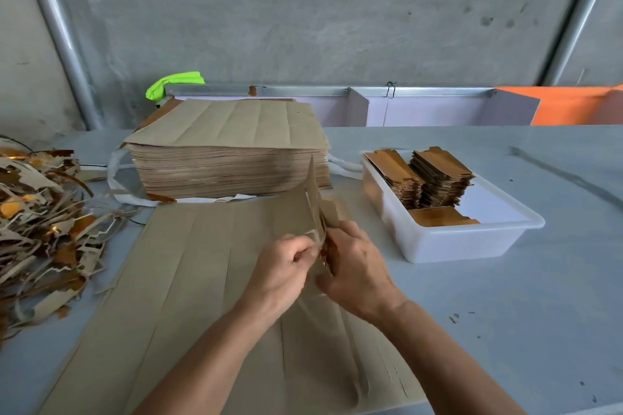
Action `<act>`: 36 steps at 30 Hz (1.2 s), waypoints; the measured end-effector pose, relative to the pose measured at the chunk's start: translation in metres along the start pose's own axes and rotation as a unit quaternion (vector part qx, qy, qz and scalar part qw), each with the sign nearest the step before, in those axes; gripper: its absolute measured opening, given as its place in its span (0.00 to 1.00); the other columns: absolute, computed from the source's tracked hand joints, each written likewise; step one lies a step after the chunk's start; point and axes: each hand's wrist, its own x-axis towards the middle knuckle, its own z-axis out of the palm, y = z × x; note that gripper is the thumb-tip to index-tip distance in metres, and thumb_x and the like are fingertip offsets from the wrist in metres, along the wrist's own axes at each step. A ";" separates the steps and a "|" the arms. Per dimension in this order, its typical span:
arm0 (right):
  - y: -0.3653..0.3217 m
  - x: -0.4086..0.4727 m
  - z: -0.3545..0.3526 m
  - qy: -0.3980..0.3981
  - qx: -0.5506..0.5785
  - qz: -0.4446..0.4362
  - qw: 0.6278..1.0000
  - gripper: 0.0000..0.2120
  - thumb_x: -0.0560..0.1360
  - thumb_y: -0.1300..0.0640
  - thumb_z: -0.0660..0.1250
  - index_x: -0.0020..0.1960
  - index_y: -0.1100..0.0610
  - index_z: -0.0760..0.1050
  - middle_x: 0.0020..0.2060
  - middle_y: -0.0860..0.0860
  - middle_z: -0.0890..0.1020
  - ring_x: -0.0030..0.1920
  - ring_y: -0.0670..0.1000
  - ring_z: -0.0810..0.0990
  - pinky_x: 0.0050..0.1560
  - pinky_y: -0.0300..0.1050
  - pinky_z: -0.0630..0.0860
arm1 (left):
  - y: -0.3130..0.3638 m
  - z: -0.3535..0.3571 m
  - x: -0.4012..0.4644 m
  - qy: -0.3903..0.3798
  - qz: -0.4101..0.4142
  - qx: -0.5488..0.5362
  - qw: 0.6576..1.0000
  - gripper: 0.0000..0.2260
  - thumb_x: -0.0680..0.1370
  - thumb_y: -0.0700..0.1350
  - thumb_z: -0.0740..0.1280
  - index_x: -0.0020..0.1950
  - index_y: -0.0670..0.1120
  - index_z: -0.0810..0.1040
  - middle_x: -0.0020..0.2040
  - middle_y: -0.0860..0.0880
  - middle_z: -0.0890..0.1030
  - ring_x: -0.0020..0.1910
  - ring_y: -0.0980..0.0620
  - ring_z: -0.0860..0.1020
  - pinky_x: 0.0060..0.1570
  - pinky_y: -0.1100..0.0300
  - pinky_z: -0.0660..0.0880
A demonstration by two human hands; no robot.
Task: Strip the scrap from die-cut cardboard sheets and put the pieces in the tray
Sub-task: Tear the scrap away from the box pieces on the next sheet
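A brown die-cut cardboard sheet [188,286] lies flat on the table in front of me, cut into long strips. My left hand [279,273] and my right hand [354,273] meet over its right part. Both pinch a narrow cardboard piece [315,199] that stands on edge, tilted up from the sheet, with a gold face showing between my fingers. A white plastic tray [472,239] sits to the right and holds stacks of gold-faced pieces [438,178].
A tall stack of uncut brown sheets [229,158] stands behind the flat sheet. A heap of torn scrap strips [43,229] covers the table's left side. A metal rail [320,91], a green object and an orange panel line the back edge.
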 end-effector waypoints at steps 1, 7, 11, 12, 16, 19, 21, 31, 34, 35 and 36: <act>0.000 0.002 0.004 0.006 -0.006 0.003 1.000 0.10 0.67 0.58 0.69 0.48 0.57 0.74 0.50 0.48 0.72 0.49 0.52 0.73 0.47 0.41 0.72 | 0.001 0.001 0.001 0.000 0.025 0.033 0.999 0.08 0.79 0.39 0.63 0.46 0.40 0.81 0.43 0.48 0.77 0.40 0.55 0.75 0.41 0.67 0.69; -0.007 0.011 0.013 0.073 0.026 0.023 0.997 0.07 0.71 0.67 0.64 0.47 0.64 0.79 0.46 0.56 0.78 0.41 0.60 0.77 0.43 0.52 0.72 | 0.008 0.001 -0.006 0.080 0.109 0.228 0.964 0.07 0.79 0.41 0.60 0.45 0.45 0.77 0.51 0.54 0.76 0.44 0.49 0.76 0.42 0.55 0.70; 0.002 0.010 0.009 0.127 0.070 0.071 0.987 0.07 0.71 0.67 0.66 0.43 0.61 0.83 0.40 0.53 0.81 0.40 0.53 0.78 0.42 0.42 0.73 | 0.006 0.004 -0.002 0.115 0.031 0.153 0.981 0.09 0.79 0.39 0.59 0.41 0.43 0.77 0.40 0.50 0.76 0.39 0.49 0.72 0.38 0.58 0.64; 0.003 0.008 0.009 0.130 0.073 0.084 0.985 0.07 0.71 0.67 0.66 0.43 0.60 0.83 0.39 0.52 0.82 0.39 0.52 0.78 0.41 0.41 0.73 | 0.006 0.006 -0.001 0.106 0.005 0.117 0.987 0.10 0.79 0.39 0.60 0.40 0.42 0.77 0.36 0.51 0.74 0.38 0.47 0.73 0.39 0.55 0.66; 0.011 0.001 0.011 0.129 0.060 0.101 0.985 0.05 0.69 0.66 0.68 0.42 0.60 0.82 0.37 0.52 0.80 0.37 0.52 0.76 0.38 0.39 0.70 | 0.006 0.012 -0.002 0.097 -0.023 0.058 0.993 0.10 0.79 0.42 0.63 0.39 0.41 0.78 0.30 0.50 0.74 0.36 0.45 0.78 0.38 0.53 0.70; 0.015 -0.001 0.006 0.101 0.058 0.085 0.990 0.09 0.68 0.62 0.72 0.48 0.59 0.81 0.43 0.50 0.78 0.43 0.52 0.77 0.42 0.37 0.71 | -0.001 0.011 -0.001 0.111 0.012 0.056 0.992 0.08 0.76 0.40 0.68 0.37 0.40 0.79 0.38 0.49 0.79 0.36 0.50 0.75 0.37 0.61 0.68; 0.013 -0.001 0.002 0.090 0.049 0.046 0.994 0.13 0.68 0.57 0.74 0.51 0.57 0.79 0.45 0.48 0.75 0.43 0.51 0.76 0.44 0.37 0.71 | -0.004 0.009 -0.001 0.116 0.041 0.062 0.990 0.08 0.75 0.39 0.70 0.36 0.39 0.79 0.43 0.48 0.80 0.37 0.50 0.76 0.38 0.61 0.69; 0.007 0.007 0.008 0.073 -0.092 -0.013 0.993 0.07 0.75 0.66 0.61 0.45 0.64 0.78 0.44 0.57 0.77 0.40 0.62 0.76 0.39 0.51 0.72 | -0.010 0.004 -0.001 0.136 0.024 0.046 0.989 0.08 0.75 0.36 0.67 0.35 0.37 0.77 0.40 0.47 0.79 0.37 0.48 0.75 0.40 0.59 0.71; 0.011 0.001 0.011 0.056 -0.051 -0.023 0.997 0.04 0.73 0.66 0.64 0.45 0.63 0.78 0.43 0.55 0.77 0.39 0.58 0.76 0.40 0.50 0.72 | -0.019 0.002 -0.003 0.137 -0.121 -0.105 0.977 0.11 0.75 0.32 0.63 0.33 0.37 0.76 0.29 0.45 0.79 0.28 0.51 0.76 0.30 0.58 0.74; 0.013 0.000 0.013 0.055 -0.028 -0.018 0.998 0.04 0.73 0.66 0.65 0.45 0.62 0.78 0.43 0.54 0.76 0.40 0.56 0.76 0.41 0.49 0.73 | -0.024 0.000 -0.005 0.137 -0.157 -0.139 0.968 0.11 0.76 0.32 0.62 0.33 0.38 0.76 0.26 0.47 0.79 0.25 0.53 0.76 0.27 0.61 0.73; 0.015 -0.002 0.014 0.060 -0.009 -0.008 0.998 0.03 0.74 0.66 0.65 0.44 0.62 0.78 0.43 0.53 0.77 0.40 0.55 0.76 0.41 0.48 0.74 | -0.029 -0.001 -0.007 0.135 -0.178 -0.149 0.963 0.11 0.77 0.32 0.62 0.35 0.38 0.77 0.25 0.47 0.79 0.24 0.54 0.76 0.27 0.63 0.73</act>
